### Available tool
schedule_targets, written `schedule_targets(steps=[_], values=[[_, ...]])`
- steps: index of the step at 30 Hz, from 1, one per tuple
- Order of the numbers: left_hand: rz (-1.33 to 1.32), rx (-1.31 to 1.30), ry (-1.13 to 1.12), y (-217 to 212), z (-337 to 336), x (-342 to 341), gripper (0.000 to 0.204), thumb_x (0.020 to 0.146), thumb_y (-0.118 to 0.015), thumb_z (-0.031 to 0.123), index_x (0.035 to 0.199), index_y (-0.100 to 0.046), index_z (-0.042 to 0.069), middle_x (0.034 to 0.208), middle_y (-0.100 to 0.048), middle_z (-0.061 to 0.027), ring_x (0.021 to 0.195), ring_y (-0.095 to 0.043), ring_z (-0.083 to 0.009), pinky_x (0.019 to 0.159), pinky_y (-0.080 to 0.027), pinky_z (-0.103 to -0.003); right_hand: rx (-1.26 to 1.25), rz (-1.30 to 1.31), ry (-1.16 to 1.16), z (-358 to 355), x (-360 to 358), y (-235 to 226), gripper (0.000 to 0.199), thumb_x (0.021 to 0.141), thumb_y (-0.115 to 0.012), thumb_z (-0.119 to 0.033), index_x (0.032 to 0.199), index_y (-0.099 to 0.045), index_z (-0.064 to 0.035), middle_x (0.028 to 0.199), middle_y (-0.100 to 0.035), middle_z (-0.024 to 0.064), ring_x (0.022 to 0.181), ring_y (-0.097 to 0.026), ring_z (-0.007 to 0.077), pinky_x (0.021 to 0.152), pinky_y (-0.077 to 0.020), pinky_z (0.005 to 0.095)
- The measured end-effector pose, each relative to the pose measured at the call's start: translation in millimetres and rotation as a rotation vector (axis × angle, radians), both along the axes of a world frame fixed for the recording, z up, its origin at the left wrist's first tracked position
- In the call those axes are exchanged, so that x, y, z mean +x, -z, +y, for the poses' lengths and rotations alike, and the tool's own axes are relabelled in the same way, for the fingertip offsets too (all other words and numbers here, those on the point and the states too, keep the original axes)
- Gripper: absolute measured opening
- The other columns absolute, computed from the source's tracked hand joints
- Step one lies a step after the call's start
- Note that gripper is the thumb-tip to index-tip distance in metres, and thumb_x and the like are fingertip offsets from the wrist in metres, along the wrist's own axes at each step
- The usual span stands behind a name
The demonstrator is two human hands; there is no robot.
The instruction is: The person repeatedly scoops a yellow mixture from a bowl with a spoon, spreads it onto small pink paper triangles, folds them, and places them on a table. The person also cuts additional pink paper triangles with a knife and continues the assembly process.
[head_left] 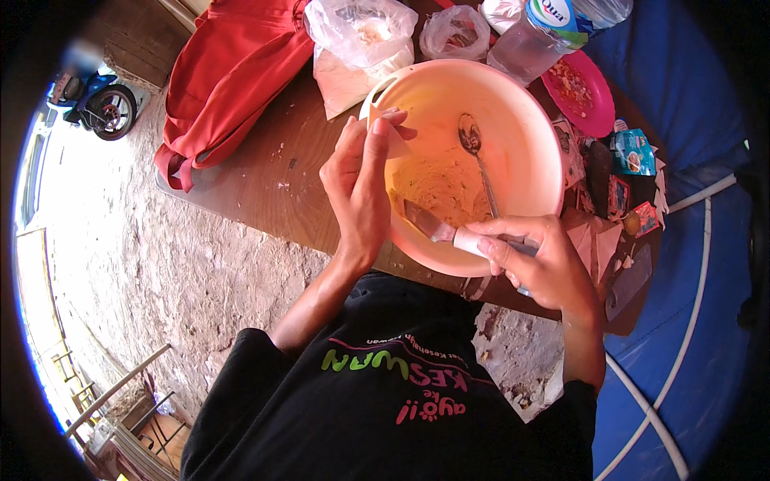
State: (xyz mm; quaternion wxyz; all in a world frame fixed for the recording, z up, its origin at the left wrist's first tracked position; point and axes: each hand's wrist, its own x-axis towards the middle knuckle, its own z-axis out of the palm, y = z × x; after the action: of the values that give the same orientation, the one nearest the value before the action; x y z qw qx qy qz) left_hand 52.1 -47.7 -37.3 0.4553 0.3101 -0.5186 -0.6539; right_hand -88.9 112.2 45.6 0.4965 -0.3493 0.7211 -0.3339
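Note:
My left hand (357, 176) is closed on a thin pale wrapper sheet (395, 143), held up over the left rim of a large pinkish-white plastic bowl (529, 120). My right hand (536, 260) grips a white-handled table knife (437, 228) above the bowl's near side. Its flat metal blade points left, below the wrapper sheet. Inside the bowl lies a yellowish-brown mixture (437, 188), spread over the bottom. A metal spoon (479, 160) rests in the bowl with its smeared head toward the far wall. Whether the blade touches the mixture, I cannot tell.
Behind the bowl are a clear plastic bag (361, 32), a smaller bag (455, 34) and a water bottle (533, 40). A pink plate (579, 96) of chopped food sits far right, above small packets (634, 152). A red bag (233, 80) covers the wooden table's (281, 192) left side.

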Motion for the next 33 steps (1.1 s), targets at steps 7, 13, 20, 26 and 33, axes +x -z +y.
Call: schedule_targets(steps=[7, 13, 20, 26, 33], values=[[-0.063, -0.248, -0.237, -22, -11, 10, 0.046, 0.107, -0.046, 0.029, 0.123, -0.064, -0.010, 0.106, -0.070, -0.0127, 0.105, -0.061, -0.0163, 0.100, -0.044, -0.032, -0.052, -0.231, 0.199, 28, -26, -5, 0.030, 0.099, -0.064, -0.021, 0.117, -0.071, 0.0021, 0.078, -0.066, 0.0023, 0.060, -0.054, 0.0057, 0.055, -0.0426, 0.0215], [0.150, 0.227, 0.256, -41, -12, 5, 0.038, 0.102, -0.062, 0.023, 0.131, -0.065, -0.001, 0.109, -0.072, -0.0058, 0.089, -0.066, -0.0087, 0.075, -0.055, -0.024, -0.448, -0.480, 0.533, 65, -18, 26, 0.040, 0.093, -0.067, -0.019, 0.124, -0.060, 0.0068, 0.089, -0.065, 0.0120, 0.065, -0.062, 0.0174, 0.062, -0.0522, 0.0309], [0.110, 0.447, 0.625, -42, 12, -35, 0.033, 0.102, -0.060, 0.019, 0.129, -0.063, 0.001, 0.115, -0.071, -0.0057, 0.102, -0.069, -0.0130, 0.088, -0.060, -0.034, -0.655, -0.360, 0.567, 77, 4, 28, 0.048, 0.093, -0.065, -0.014, 0.134, -0.050, 0.0048, 0.090, -0.070, 0.0188, 0.058, -0.055, 0.0097, 0.055, -0.0441, 0.0223], [0.050, 0.426, 0.711, -47, 22, -44, 0.028, 0.102, -0.058, 0.012, 0.124, -0.063, -0.004, 0.114, -0.069, -0.0075, 0.104, -0.068, -0.0148, 0.096, -0.057, -0.035, -0.513, 0.221, 0.567, 84, 16, 6, 0.038, 0.093, -0.064, -0.003, 0.130, -0.062, 0.0078, 0.104, -0.073, 0.0149, 0.087, -0.068, 0.0155, 0.076, -0.0535, 0.0281], [0.068, 0.421, 0.730, -51, 26, -41, 0.028, 0.101, -0.056, 0.010, 0.124, -0.061, -0.006, 0.116, -0.068, -0.0099, 0.105, -0.068, -0.0175, 0.099, -0.056, -0.036, -0.565, 0.610, 0.482, 70, 17, 17, 0.040, 0.086, -0.070, 0.007, 0.126, -0.067, 0.0014, 0.104, -0.073, 0.0152, 0.096, -0.072, 0.0225, 0.084, -0.0554, 0.0315]])
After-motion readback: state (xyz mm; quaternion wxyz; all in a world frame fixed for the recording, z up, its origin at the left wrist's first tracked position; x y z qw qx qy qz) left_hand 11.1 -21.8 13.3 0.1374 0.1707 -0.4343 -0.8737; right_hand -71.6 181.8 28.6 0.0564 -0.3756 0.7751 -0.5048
